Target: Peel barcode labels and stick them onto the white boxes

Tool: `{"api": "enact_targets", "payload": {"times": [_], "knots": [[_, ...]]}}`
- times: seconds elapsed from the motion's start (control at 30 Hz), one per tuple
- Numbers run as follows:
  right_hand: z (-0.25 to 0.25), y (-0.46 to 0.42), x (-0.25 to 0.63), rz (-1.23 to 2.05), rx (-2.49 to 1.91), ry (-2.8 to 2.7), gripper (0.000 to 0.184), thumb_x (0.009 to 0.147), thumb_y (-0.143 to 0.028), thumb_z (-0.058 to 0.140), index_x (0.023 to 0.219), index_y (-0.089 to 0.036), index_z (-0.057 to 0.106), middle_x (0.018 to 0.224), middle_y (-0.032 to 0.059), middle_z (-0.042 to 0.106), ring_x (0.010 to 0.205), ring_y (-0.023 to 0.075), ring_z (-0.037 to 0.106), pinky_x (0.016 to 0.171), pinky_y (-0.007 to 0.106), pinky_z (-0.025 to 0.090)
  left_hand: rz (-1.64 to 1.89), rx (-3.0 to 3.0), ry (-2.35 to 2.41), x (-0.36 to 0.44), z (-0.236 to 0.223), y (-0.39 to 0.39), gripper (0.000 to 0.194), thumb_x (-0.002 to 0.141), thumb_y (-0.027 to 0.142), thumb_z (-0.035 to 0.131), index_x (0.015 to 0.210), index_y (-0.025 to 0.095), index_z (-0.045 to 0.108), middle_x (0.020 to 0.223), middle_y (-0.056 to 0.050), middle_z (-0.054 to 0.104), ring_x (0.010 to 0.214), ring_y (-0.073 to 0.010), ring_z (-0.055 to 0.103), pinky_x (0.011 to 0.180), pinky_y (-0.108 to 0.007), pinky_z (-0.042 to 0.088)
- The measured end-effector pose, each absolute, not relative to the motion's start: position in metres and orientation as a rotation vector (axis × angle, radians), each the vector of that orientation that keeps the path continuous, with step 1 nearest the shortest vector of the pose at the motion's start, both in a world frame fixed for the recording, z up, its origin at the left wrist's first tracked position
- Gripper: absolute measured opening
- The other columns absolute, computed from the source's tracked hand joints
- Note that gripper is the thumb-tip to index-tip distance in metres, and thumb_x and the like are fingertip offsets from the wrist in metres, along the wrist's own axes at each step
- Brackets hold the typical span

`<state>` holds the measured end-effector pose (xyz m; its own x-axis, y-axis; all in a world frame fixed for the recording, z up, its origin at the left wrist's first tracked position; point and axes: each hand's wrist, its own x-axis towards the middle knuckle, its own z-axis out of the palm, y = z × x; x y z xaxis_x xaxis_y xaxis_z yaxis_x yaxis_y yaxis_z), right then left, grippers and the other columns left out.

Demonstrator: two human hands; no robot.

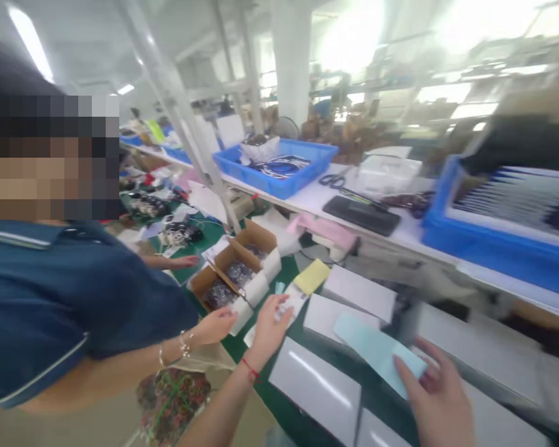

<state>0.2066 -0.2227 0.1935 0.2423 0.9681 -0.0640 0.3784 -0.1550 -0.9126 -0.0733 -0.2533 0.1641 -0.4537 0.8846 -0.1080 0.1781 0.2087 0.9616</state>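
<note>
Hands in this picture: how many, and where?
4: wearer's left hand near yellow pad, right hand holding blue paper, co-worker's nearer hand and farther hand beside cardboard boxes.

Factory workshop: green workbench [287, 268], blue parts trays [261, 180].

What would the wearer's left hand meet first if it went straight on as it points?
The left hand would probably meet the white paper right beside it first, with the yellow paper beyond. Depth is unclear, so the hand may be touching the white paper.
</note>
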Motion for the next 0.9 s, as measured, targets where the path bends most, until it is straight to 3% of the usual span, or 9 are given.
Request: {"api": "enact_targets", "payload": {"times": [0.07, 0.1, 0.2, 0.23, 0.37, 0.53, 0.7, 0.8, 0.9], "knots": [[0.212, -0.236, 0.215, 0.946, -1.632, -1.200, 0.067, 0.074, -0.051, 0.074, 0.130, -0.021, 0.054, 0.095, 0.0064, 0.071, 0.077, 0.0239, 0.069, 0.065, 0.036, 0.057, 1.286, 0.934, 1.709, -0.052, 0.176, -0.267, 0.030, 0.086, 0.044, 0.060, 0.099, 0.018, 0.068, 0.105, -0.013, 0.070, 0.101, -0.0302, 0.066, 0.095, -0.048, 0.049], [0.220, -0.241, 0.214, 0.847, -1.591, -1.228, 0.061, 0.076, -0.049, 0.073, 0.127, -0.020, 0.055, 0.094, 0.0068, 0.070, 0.078, 0.0237, 0.069, 0.067, 0.036, 0.057, 1.273, 0.874, 1.619, -0.039, 0.183, -0.273, 0.033, 0.087, 0.048, 0.060, 0.098, 0.017, 0.068, 0.103, -0.013, 0.071, 0.098, -0.0287, 0.068, 0.094, -0.046, 0.050], [0.239, -0.257, 0.209, 0.487, -1.385, -1.620, 0.013, 0.086, -0.028, 0.064, 0.098, -0.023, 0.066, 0.088, 0.0046, 0.070, 0.078, 0.0187, 0.066, 0.067, 0.030, 0.053, 1.185, 0.693, 1.232, 0.006, 0.210, -0.292, 0.049, 0.087, 0.059, 0.060, 0.111, 0.016, 0.068, 0.118, -0.016, 0.070, 0.102, -0.0281, 0.069, 0.093, -0.043, 0.052], [0.243, -0.265, 0.208, 0.416, -1.257, -1.770, 0.010, 0.088, -0.019, 0.060, 0.095, -0.023, 0.066, 0.086, 0.0042, 0.070, 0.076, 0.0177, 0.064, 0.066, 0.029, 0.053, 1.169, 0.633, 1.105, 0.020, 0.218, -0.295, 0.056, 0.086, 0.062, 0.060, 0.117, 0.017, 0.066, 0.124, -0.017, 0.068, 0.105, -0.0286, 0.068, 0.093, -0.042, 0.052], [0.246, -0.304, 0.218, 0.311, -0.885, -2.155, 0.032, 0.084, -0.002, 0.048, 0.105, -0.020, 0.064, 0.085, 0.0072, 0.068, 0.073, 0.0187, 0.059, 0.060, 0.030, 0.050, 1.239, 0.439, 0.919, 0.059, 0.239, -0.294, 0.061, 0.083, 0.064, 0.062, 0.123, 0.018, 0.062, 0.121, -0.014, 0.070, 0.101, -0.0254, 0.068, 0.081, -0.034, 0.054], [0.242, -0.338, 0.240, 0.363, -0.816, -2.305, 0.032, 0.084, -0.003, 0.042, 0.103, -0.019, 0.062, 0.080, 0.0071, 0.067, 0.068, 0.0192, 0.057, 0.055, 0.030, 0.045, 1.228, 0.408, 1.195, 0.074, 0.244, -0.290, 0.044, 0.068, 0.044, 0.083, 0.098, 0.015, 0.069, 0.089, -0.006, 0.075, 0.080, -0.0178, 0.068, 0.072, -0.026, 0.052], [0.242, -0.349, 0.258, 0.283, -0.814, -2.435, 0.025, 0.090, -0.005, 0.043, 0.099, -0.018, 0.063, 0.075, 0.0048, 0.066, 0.066, 0.0174, 0.056, 0.056, 0.029, 0.044, 1.092, 0.508, 1.228, 0.097, 0.238, -0.303, 0.039, 0.071, 0.047, 0.078, 0.088, 0.013, 0.070, 0.079, -0.005, 0.074, 0.069, -0.0142, 0.064, 0.067, -0.025, 0.050], [0.242, -0.353, 0.267, 0.252, -0.776, -2.484, 0.025, 0.092, -0.007, 0.041, 0.099, -0.016, 0.064, 0.074, 0.0054, 0.067, 0.066, 0.0178, 0.057, 0.056, 0.031, 0.043, 1.085, 0.503, 1.254, 0.109, 0.234, -0.307, 0.035, 0.067, 0.040, 0.080, 0.088, 0.013, 0.071, 0.073, -0.003, 0.073, 0.068, -0.0140, 0.063, 0.067, -0.024, 0.049], [0.242, -0.357, 0.277, 0.454, -0.727, -2.487, 0.021, 0.098, -0.027, 0.046, 0.099, -0.019, 0.065, 0.082, 0.0065, 0.070, 0.072, 0.0191, 0.060, 0.059, 0.032, 0.046, 1.147, 0.467, 1.252, 0.111, 0.233, -0.309, 0.029, 0.065, 0.033, 0.081, 0.084, 0.014, 0.069, 0.068, -0.001, 0.071, 0.066, -0.0142, 0.063, 0.065, -0.024, 0.048]]}}
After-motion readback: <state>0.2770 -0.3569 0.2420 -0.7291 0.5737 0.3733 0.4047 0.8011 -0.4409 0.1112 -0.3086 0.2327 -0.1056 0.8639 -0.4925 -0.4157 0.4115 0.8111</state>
